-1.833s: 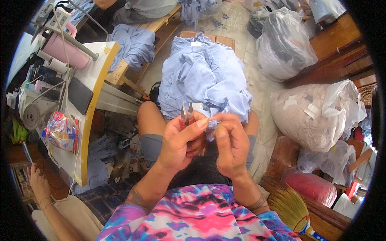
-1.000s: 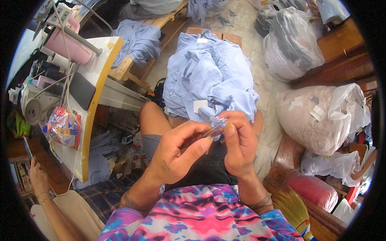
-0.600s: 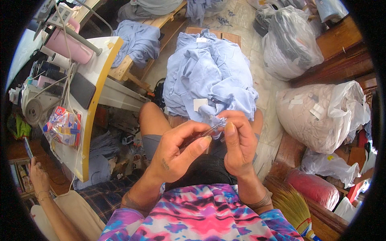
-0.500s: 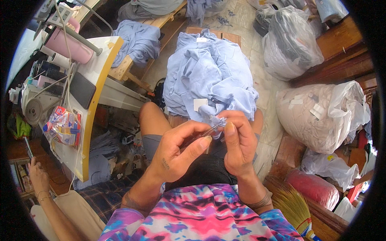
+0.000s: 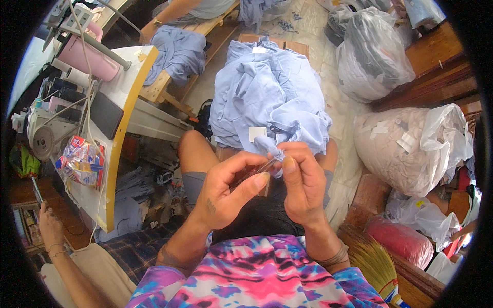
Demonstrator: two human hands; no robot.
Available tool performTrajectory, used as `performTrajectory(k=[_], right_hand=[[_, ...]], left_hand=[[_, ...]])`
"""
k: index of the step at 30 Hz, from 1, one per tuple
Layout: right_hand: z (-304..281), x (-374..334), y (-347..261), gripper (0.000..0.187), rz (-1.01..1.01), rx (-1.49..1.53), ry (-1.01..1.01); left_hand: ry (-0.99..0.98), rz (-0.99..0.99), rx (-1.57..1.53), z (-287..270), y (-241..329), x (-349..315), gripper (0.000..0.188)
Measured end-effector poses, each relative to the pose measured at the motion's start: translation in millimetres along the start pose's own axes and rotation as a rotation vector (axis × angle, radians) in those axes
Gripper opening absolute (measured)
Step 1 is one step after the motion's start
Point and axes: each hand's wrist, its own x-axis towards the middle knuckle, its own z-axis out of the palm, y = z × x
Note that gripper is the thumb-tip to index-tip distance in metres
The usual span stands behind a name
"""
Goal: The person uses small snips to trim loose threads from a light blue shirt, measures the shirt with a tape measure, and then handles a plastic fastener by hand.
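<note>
My left hand is closed around a slim, shiny, pointed tool, its tip beside the pinched cloth; most of it is hidden in my palm, so its kind is unclear. Between thumb and fingers, my right hand pinches a small end of light blue fabric. This end seems to belong to the blue garments heaped between my knees, though the join is hard to see. A white square tag lies on the heap near my hands.
At left, a yellow-edged table carries a pink tumbler, a black phone and a snack pack. Stuffed plastic bags and a broom line the right. A co-worker's hand holds a phone at lower left.
The fabric end at my fingers now stands up in a rounded fold. Another person's arm with a wristwatch has come in at the top left. My hands have barely moved.
</note>
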Motion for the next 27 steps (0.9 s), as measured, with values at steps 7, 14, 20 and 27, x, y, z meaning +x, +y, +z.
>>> performTrajectory(k=[7, 14, 20, 27], right_hand=[[0, 3, 0, 0.016, 0.03, -0.15, -0.065], [4, -1, 6, 0.022, 0.215, 0.009, -0.042], [-1, 5, 2, 0.021, 0.161, 0.023, -0.061], [1, 8, -10, 0.022, 0.095, -0.014, -0.025]], left_hand=[[0.048, -0.124, -0.149, -5, -4, 0, 0.027], [0.228, 0.02, -0.231, 3, -9, 15, 0.027], [0.142, -0.123, -0.211, 3, -13, 24, 0.017], [0.125, -0.234, -0.726, 11, -9, 19, 0.014]])
